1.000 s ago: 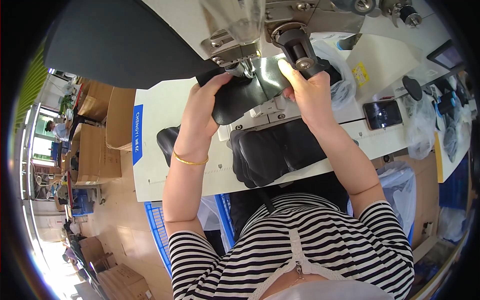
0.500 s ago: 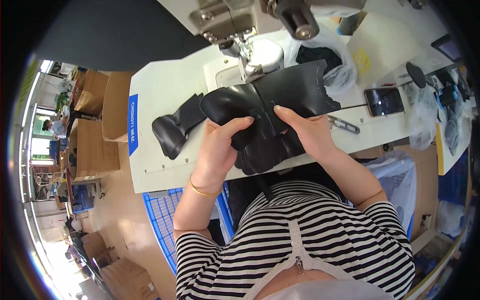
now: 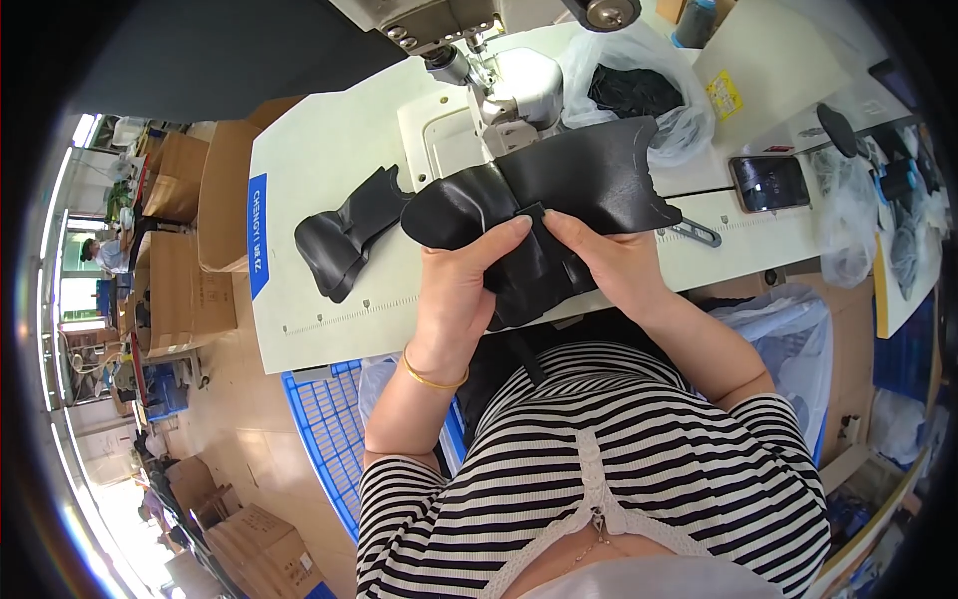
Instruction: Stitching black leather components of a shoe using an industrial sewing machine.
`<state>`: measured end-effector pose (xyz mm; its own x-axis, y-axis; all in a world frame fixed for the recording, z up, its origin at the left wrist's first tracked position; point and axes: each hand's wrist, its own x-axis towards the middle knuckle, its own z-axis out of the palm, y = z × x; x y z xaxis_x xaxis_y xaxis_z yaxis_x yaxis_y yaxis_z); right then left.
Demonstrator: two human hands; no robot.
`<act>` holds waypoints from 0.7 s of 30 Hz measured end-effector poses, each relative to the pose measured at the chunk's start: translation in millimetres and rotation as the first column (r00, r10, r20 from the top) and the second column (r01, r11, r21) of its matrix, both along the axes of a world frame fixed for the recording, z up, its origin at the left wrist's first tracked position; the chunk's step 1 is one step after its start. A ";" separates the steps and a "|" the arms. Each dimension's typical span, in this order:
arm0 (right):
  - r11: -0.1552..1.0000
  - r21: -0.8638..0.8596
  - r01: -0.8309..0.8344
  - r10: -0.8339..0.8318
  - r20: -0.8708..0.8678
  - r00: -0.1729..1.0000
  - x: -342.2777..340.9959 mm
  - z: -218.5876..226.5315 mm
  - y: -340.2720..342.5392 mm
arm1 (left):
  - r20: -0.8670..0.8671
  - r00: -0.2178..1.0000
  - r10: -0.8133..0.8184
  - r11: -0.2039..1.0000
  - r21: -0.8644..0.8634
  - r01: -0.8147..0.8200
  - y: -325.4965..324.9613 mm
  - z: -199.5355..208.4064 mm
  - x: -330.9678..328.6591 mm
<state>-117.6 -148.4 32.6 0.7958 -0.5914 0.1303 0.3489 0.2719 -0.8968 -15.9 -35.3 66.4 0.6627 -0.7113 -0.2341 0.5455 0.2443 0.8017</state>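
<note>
Both my hands hold a black leather piece [image 3: 589, 175] with seams, raised over the front of the sewing table. My left hand [image 3: 464, 280] grips its near left part, thumb lying on top by a seam. My right hand [image 3: 614, 265] grips it just to the right, thumb pressed close to the left one. Most of my fingers are hidden beneath the leather. Beyond it stands a sewing machine [image 3: 499, 95], its needle area apart from the piece. A second black leather piece [image 3: 344, 235] lies folded on the table at the left.
On the white table [image 3: 299, 160] are a clear plastic bag [image 3: 684, 125] with black material, a phone [image 3: 768, 184] and a metal tool [image 3: 697, 234] partly under the leather. A blue basket [image 3: 324, 419] stands below the front edge. Cardboard boxes [image 3: 190, 290] are at the left.
My left thumb has moved right and up, closer to my right thumb at the seam. The leather's near part hangs differently, and the view has shifted slightly.
</note>
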 end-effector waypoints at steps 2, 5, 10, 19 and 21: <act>1.000 -0.011 0.015 -0.014 0.027 1.000 -0.1 1.0 2.1 | 0.042 0.999 0.022 1.000 -0.013 -0.021 0.4 -1.3 -0.5; 1.000 0.003 -0.002 0.002 -0.007 1.000 1.1 -0.6 1.9 | 0.085 0.996 0.041 0.999 -0.030 -0.039 0.9 -6.1 1.1; 0.999 0.032 -0.012 0.012 -0.011 1.000 -0.9 2.4 2.3 | 0.142 0.988 0.058 0.998 -0.024 -0.055 -0.1 -4.5 -0.2; 0.995 0.084 0.054 -0.054 -0.006 0.999 2.7 2.4 8.5 | 0.012 0.998 0.067 0.998 -0.009 -0.067 0.3 1.4 2.0; 0.993 0.100 0.065 -0.066 0.011 0.998 2.1 2.4 8.4 | -0.157 0.983 0.092 0.996 0.001 -0.093 0.1 5.5 2.2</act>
<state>-115.4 -140.0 35.1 0.7533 -0.6528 0.0796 0.3819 0.3357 -0.8611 -13.8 -35.2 71.8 0.6812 -0.6506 -0.3357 0.6391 0.3047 0.7062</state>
